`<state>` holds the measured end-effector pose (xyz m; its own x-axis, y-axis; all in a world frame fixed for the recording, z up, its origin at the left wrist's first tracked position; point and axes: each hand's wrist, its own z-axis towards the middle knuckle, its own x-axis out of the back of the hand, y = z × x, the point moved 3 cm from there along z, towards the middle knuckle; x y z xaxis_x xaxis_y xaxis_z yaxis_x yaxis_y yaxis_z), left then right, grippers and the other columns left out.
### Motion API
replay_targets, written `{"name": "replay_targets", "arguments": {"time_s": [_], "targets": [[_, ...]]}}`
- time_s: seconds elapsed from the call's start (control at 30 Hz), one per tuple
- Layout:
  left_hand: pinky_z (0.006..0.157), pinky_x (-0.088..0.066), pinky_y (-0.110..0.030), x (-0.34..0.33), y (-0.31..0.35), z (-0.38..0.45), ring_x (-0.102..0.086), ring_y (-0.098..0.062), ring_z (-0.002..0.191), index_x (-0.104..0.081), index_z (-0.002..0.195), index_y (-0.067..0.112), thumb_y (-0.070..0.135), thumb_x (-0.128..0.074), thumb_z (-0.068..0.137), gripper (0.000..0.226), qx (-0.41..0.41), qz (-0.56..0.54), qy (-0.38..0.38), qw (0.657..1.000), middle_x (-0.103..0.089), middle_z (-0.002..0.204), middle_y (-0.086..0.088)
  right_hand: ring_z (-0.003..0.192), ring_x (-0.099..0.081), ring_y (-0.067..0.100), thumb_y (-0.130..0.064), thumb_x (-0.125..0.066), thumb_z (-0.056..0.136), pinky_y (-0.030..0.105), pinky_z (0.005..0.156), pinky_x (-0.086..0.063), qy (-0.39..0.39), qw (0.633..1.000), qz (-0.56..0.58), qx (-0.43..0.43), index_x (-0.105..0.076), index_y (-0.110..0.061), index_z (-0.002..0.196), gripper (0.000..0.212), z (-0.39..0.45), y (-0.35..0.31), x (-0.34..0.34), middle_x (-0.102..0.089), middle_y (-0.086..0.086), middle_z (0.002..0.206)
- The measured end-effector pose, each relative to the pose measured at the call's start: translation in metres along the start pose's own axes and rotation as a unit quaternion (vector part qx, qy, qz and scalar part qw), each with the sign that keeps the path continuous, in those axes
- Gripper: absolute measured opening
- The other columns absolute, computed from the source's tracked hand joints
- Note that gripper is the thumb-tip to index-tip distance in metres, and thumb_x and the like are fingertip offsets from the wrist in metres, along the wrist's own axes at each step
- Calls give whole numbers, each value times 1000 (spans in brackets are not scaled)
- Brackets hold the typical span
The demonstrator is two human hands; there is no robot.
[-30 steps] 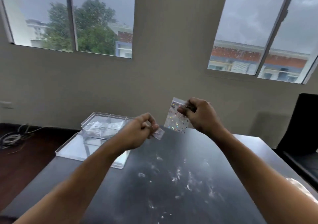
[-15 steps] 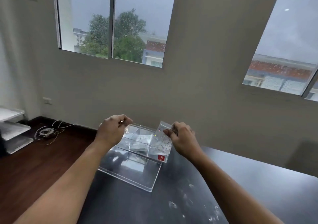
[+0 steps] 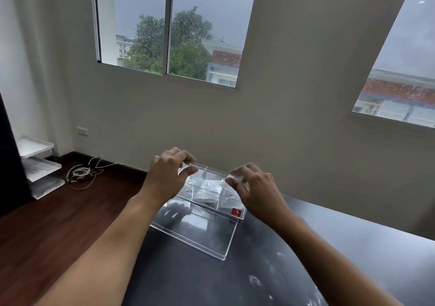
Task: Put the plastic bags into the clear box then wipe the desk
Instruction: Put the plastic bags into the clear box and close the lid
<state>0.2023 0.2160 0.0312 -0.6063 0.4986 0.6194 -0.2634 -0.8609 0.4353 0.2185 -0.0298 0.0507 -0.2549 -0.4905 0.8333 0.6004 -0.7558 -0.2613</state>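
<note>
The clear box point(image 3: 226, 209) with several compartments stands at the desk's far left corner, a red sticker on its front wall. Its flat clear lid point(image 3: 200, 235) lies on the desk point(image 3: 202, 282) just in front. Plastic bags point(image 3: 209, 186) lie inside the middle compartment. My left hand point(image 3: 168, 176) hovers over the box's left end, fingers pinched on a small clear bag that barely shows. My right hand point(image 3: 255, 189) is over the right end, gripping a sparkly plastic bag point(image 3: 232, 179) that dips into the right compartment.
White smudges point(image 3: 256, 281) mark the black desk near its front right. On the wooden floor to the left lie a tangle of cables point(image 3: 81, 172) and stacked white trays point(image 3: 38, 164). The wall with windows stands close behind the desk.
Both hands have carried their bags leftward from above the desk's middle to the box. The right hand's bag has dropped from above the rim into the right compartment. The view turned left.
</note>
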Motion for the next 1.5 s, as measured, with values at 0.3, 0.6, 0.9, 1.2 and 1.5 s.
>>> {"name": "replay_targets", "arguments": {"time_s": [0.3, 0.6, 0.9, 1.2, 1.5], "targets": [[97, -34, -42, -12, 12, -11, -68, -23, 91, -58, 96, 30, 50, -30, 104, 36, 12, 121, -177, 977, -67, 79, 6, 130, -54, 8, -69, -18, 101, 64, 121, -1, -201, 971, -120, 44, -68, -36, 125, 65, -19, 10, -18, -71, -13, 126], [98, -34, -42, -6, 13, -18, -58, -6, 102, -64, 105, 36, 59, -31, 100, 40, -20, 48, -92, 994, -64, 105, 20, 140, -45, 13, -64, -29, 103, 59, 126, 4, -88, 990, -77, 79, -33, -31, 155, 61, -38, -16, 4, -58, -7, 143], [99, -37, -34, 35, 40, -91, -56, 0, 111, -63, 100, 38, 45, -55, 99, 11, -158, 23, -46, 986, -58, 113, 23, 118, -58, 8, -70, -50, 94, 50, 121, -22, -120, 972, -42, 199, -74, -32, 98, 45, -80, -38, -2, -68, -16, 113], [109, -27, -32, 55, 30, -122, -42, 8, 129, -64, 103, 44, 76, -58, 82, 38, -145, 40, -136, 979, -54, 129, 29, 122, -53, 8, -45, -71, 88, 37, 112, -32, -170, 972, 29, 160, -80, -28, 88, 19, -82, -60, 4, -71, -18, 122], [82, -52, -38, 86, 12, -108, -67, -3, 93, -69, 88, 32, 44, -73, 85, 12, -97, -51, -39, 993, -67, 98, 20, 85, -74, 6, -32, -84, 82, 29, 83, -57, -147, 955, 255, -32, -83, -19, 80, 13, -66, -54, 47, -81, -8, 88]]}}
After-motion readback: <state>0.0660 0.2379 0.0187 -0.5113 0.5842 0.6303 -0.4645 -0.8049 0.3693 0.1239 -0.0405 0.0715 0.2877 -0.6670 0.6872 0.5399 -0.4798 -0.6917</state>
